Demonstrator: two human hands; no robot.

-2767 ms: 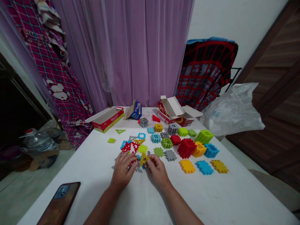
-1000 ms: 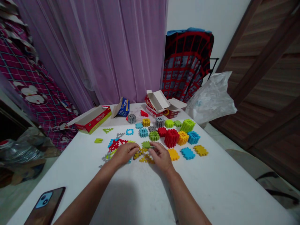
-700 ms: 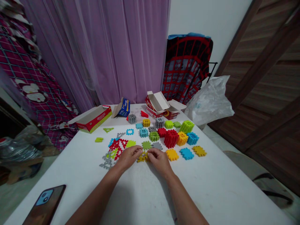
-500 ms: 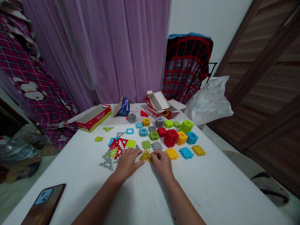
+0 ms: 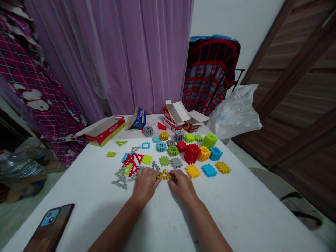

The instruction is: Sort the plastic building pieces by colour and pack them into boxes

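Note:
A dark yellow triangular interlocking tile (image 5: 165,174) is held between my two hands near the middle of the table. My left hand (image 5: 146,182) pinches its left corner with thumb and fingers. On the other side, my right hand (image 5: 182,183) grips the right corner. Just beyond the tile lie a green square tile (image 5: 164,161) and a grey tile (image 5: 176,162). A grey triangular tile (image 5: 155,166) lies close to my left fingers. Left of that hand spreads a loose pile of red triangular tiles (image 5: 133,169), grey ones (image 5: 120,182) and others.
Stacked tiles stand right of centre, including red (image 5: 191,153), orange (image 5: 204,154) and blue (image 5: 216,154) ones. Single orange (image 5: 193,171) and blue (image 5: 209,170) tiles lie in front. Opened cartons (image 5: 110,131) line the back. A phone (image 5: 49,225) rests at the left edge; a plastic bag (image 5: 235,112) hangs at the right.
The left hand has closed from a spread pose onto the triangular tile's left corner. The tile now lies level between both hands, its point away from me.

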